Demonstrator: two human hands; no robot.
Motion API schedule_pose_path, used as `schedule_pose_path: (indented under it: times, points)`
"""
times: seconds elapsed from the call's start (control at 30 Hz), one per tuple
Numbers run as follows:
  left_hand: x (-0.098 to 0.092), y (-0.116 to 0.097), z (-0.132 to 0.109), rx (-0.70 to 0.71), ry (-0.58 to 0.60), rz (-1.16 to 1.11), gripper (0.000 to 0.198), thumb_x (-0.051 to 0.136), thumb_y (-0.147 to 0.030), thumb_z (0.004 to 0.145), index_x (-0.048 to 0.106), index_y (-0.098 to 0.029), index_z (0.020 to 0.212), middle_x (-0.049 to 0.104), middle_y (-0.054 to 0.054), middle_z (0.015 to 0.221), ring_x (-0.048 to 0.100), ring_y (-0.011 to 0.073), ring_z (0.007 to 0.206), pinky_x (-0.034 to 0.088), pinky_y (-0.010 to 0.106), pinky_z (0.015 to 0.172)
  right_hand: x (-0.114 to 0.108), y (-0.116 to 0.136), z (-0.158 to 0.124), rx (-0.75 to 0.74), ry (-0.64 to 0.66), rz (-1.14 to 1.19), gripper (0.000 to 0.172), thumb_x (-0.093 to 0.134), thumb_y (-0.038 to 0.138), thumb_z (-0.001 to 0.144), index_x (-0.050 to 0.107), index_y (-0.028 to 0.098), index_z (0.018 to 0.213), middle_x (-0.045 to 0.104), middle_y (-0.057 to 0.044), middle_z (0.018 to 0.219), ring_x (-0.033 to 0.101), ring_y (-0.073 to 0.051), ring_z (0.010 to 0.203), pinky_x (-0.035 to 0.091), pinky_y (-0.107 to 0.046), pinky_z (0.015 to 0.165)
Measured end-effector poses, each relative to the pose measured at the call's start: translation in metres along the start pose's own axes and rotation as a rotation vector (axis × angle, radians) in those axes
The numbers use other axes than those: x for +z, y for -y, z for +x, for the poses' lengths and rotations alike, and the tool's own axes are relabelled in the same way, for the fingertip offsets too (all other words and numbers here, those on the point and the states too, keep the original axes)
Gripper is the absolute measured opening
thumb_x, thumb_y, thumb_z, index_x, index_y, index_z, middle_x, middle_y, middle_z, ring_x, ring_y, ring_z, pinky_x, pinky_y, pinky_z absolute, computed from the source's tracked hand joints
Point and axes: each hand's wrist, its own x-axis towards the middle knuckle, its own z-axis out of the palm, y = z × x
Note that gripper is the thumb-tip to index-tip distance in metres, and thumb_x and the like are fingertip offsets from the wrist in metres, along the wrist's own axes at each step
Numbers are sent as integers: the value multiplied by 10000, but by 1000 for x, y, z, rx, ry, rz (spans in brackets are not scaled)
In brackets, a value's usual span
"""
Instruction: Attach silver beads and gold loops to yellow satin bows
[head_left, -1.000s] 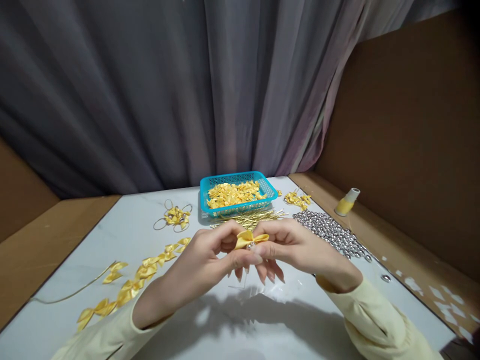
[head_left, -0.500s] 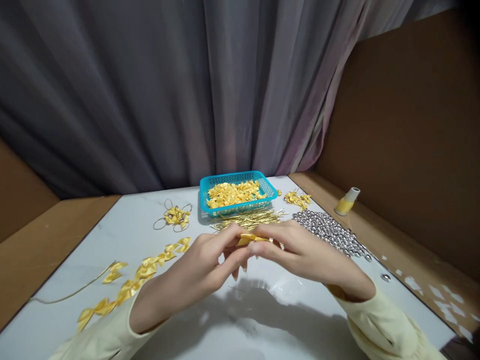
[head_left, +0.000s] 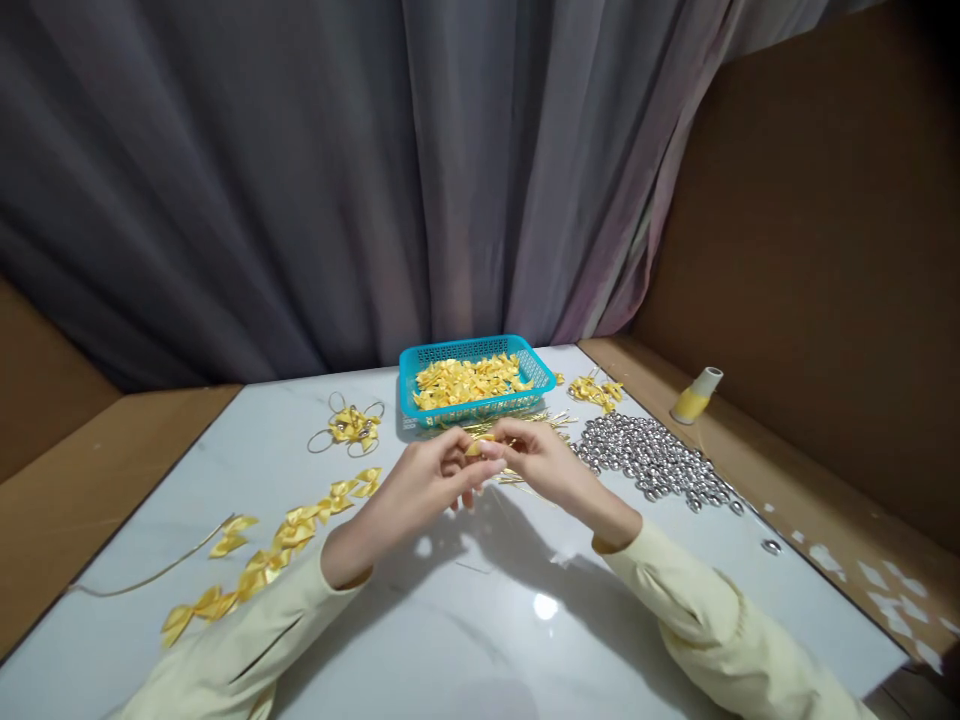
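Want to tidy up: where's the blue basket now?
In the head view, the blue basket sits far back on the white table, mid-picture, just beyond the gold wires.

No text, label, brand, number or sign can be read anywhere, including on the cone of yellow thread point(head_left: 690, 404) at three o'clock in view.

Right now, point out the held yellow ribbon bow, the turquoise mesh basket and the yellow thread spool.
Held yellow ribbon bow point(head_left: 474, 447): head view, exposed ribbon.
Turquoise mesh basket point(head_left: 406, 388): head view, left rim.
Yellow thread spool point(head_left: 689, 404): head view, yellow winding.
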Motion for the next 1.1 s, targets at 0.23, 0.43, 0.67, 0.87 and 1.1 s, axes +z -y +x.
schedule_pose_path:
  times: [0.23,0.43,0.67,0.87,1.1]
  points:
    - [14,27,5,-16,-53,31,303,480,-433,852,577,-172,730,580,-29,515,543,120,463,405,228,491,14,-32,1,167,36,141,267,520,421,802,416,183,737,445,51,553,393,-91,486,336,-234,503]
    - [15,38,3,-75,-39,-36,302,471,-421,857,544,-167,711,608,-17,539,559,118,453,413,218,461,16,-41,0,153,124,62,279,424,384,882,421,182,691,469,28,619,420,-103,573,345,-244,562]
    - [6,34,2,-124,141,-129,322,504,-447,833,607,-149,767,658,16,608,606,132,511,461,228,491,10,-34,-6,112,222,10,323,401,397,906,480,155,707,500,12,633,436,-106,601,344,-248,584]
    - [-7,22,0,-158,271,-192,289,537,-416,824,656,-153,840,699,35,683,629,124,543,476,207,494,6,-23,-11,62,307,-95,349,356,430,922,453,159,725,467,18,647,359,-88,560,304,-231,526]
    - [-11,13,-4,-114,242,-175,258,536,-378,833,620,-156,731,688,17,630,627,125,540,493,220,522,7,-12,-14,-23,248,-179,326,344,368,932,369,181,666,303,56,590,274,-83,528,236,-234,496]
